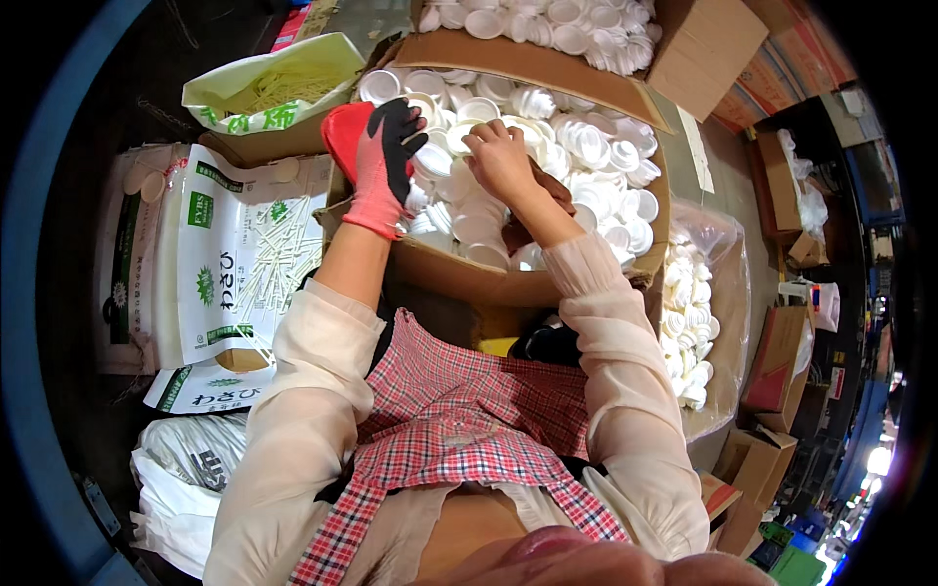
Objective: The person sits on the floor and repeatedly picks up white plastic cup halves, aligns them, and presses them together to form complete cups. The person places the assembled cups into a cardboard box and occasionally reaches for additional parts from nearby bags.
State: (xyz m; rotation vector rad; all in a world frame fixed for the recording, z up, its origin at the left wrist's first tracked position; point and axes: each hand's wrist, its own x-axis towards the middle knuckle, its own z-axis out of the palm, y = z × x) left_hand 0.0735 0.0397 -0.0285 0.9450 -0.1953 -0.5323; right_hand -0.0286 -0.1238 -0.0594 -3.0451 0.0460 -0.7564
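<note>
A cardboard box (528,285) in front of me is heaped with small round white plastic lids (586,142). Over its left part is my left hand (384,161), in a red glove with black-coated fingers. Those fingers are bent but apart, close above the lids, and no held thing shows. A smooth red piece (342,137) lies beside the glove at the box's left edge. My bare right hand (500,161) is over the middle of the heap. Its fingers are curled together, pointing left; whatever they pinch is hidden. A brown strip shows beneath the right wrist.
Left of the box, thin white sticks (278,264) lie on printed white sheeting (210,259). Behind them stands an open bag (274,88) of pale yellow-green sticks. Another box of lids (547,24) is at the back; a clear bag of white pieces (689,327) stands right.
</note>
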